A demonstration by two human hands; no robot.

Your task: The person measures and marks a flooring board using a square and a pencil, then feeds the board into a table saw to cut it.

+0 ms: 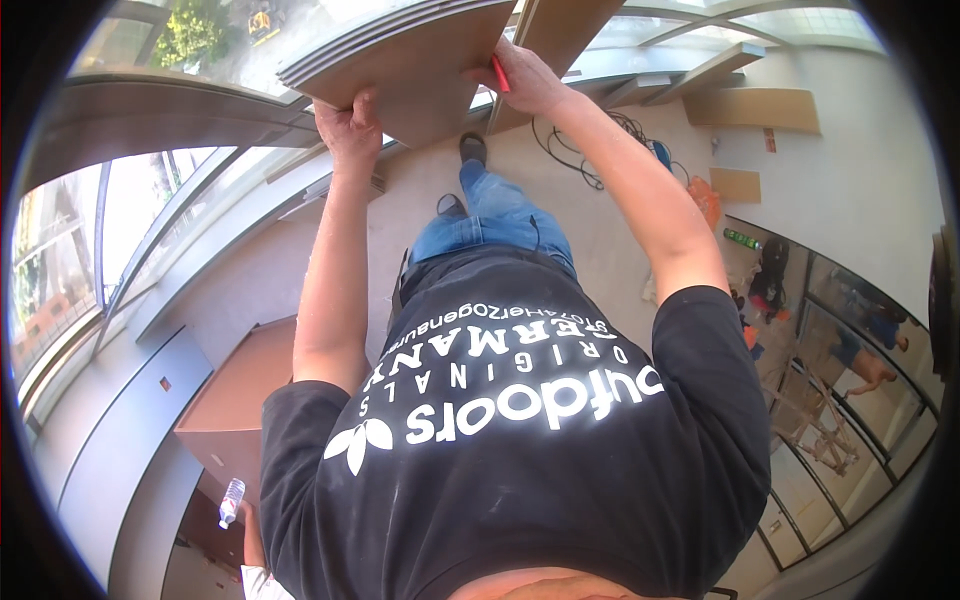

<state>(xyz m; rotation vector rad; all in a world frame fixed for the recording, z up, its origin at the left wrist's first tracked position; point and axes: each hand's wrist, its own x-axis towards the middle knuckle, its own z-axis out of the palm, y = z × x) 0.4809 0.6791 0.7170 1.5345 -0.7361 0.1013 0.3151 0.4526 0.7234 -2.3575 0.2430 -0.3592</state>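
Note:
A stack of flat brown boards (420, 85) with pale layered edges is raised in front of me at the top of the view. My left hand (350, 130) is closed on its lower left edge, with the thumb against the brown face. At the right edge of the boards is my right hand (530, 82), its fingers partly hidden behind them. A slim red pen-like stick (501, 74) is held in that hand. Both arms are stretched forward and up.
Cables (575, 150) lie on the floor right of my feet. A brown board (755, 110) leans by the right wall. To the left stands a large brown box (240, 385). A co-worker's arm (252, 540) is near a plastic bottle (231, 503). Windows (130, 220) line the left.

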